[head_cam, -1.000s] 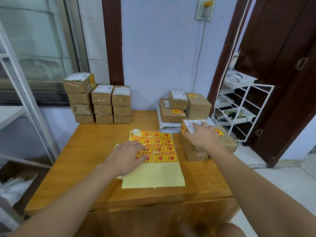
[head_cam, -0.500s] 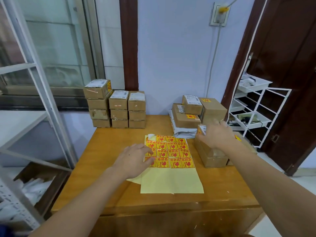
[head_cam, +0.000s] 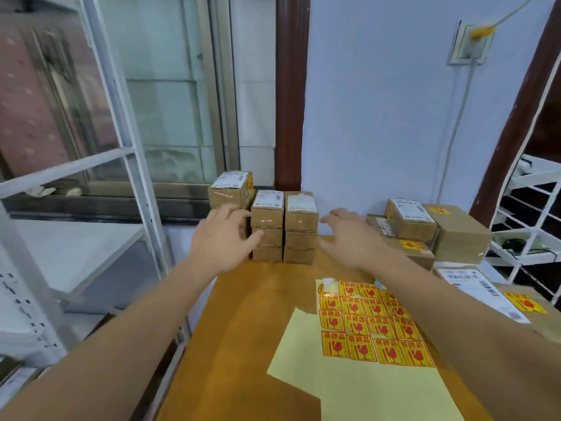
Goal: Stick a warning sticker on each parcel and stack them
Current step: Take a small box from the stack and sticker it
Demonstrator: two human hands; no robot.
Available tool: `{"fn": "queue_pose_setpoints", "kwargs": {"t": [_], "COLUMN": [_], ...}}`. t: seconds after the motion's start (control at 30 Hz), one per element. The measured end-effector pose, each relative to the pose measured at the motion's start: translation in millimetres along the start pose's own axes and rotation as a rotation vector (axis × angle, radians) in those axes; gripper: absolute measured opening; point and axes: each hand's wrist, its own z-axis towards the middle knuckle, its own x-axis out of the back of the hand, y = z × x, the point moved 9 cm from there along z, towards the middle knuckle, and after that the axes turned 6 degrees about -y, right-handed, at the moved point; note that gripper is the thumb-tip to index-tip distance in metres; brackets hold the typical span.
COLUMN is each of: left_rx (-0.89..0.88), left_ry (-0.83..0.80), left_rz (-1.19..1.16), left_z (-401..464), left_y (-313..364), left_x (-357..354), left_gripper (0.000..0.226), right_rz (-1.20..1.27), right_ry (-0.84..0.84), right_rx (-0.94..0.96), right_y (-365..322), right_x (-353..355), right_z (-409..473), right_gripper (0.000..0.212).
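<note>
Three stacks of small brown parcels point(head_cam: 283, 227) stand at the far left of the wooden table point(head_cam: 243, 329); the top left parcel point(head_cam: 231, 189) bears a yellow sticker. My left hand point(head_cam: 223, 237) hovers with spread fingers in front of the left stack, hiding its lower boxes. To the right of the stacks my right hand point(head_cam: 349, 235) is stretched out, fingers relaxed, holding nothing. A yellow backing sheet with several red-and-yellow warning stickers point(head_cam: 373, 323) lies under my right forearm. A labelled, stickered parcel point(head_cam: 491, 296) sits at the right edge.
A pile of larger stickered parcels point(head_cam: 425, 232) sits at the back right. A white wire rack point(head_cam: 528, 226) stands to the right of the table, and a white metal shelf frame point(head_cam: 121, 165) to the left. A wall socket with cable point(head_cam: 469, 44) is above.
Both hands have left the sticker sheet and the right-hand parcel and reached forward to the stacks at the back left. The view has turned left and moved closer.
</note>
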Motion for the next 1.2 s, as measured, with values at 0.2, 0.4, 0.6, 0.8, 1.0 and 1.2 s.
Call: {"fn": "queue_pose_setpoints", "kwargs": {"t": [0.2,0.4,0.6,0.8,1.0,1.2], "left_rx": [0.159,0.253,0.299,0.302,0.258,0.148], "left_ry": [0.070,-0.047,-0.276,-0.234,-0.158,-0.045], "left_rz": [-0.011,-0.041,0.055,0.154,0.260,0.333], "left_z": [80.5,152.3,182.4,184.4,170.6,132.3], "left_y": [-49.3,-60.4,-66.6,-58.1,-30.1,-9.3], "left_x": [37.7,27.9,-13.7,-19.5,-3.2,29.1], "left_gripper": [0.078,0.097,0.112,0.074,0.073,0.073], "right_rz": [0.096,0.215,0.224,0.287,0.302,0.316], "right_ry": [0.059,0.119,0.126,0.168,0.201,0.192], "right_rx": [0.094,0.164,0.194,0.172,0.133,0.073], "right_y": [-42.4,-54.2,-46.6,-30.1,-22.8,-12.0], "right_x": [-2.9,-8.3,-22.0,-23.0,-13.2,-1.9], "right_z": [57.1,93.5,102.9,104.1,97.4,91.4], "right_gripper": [0.054,0.056,0.055,0.047,0.045,0.044]}}
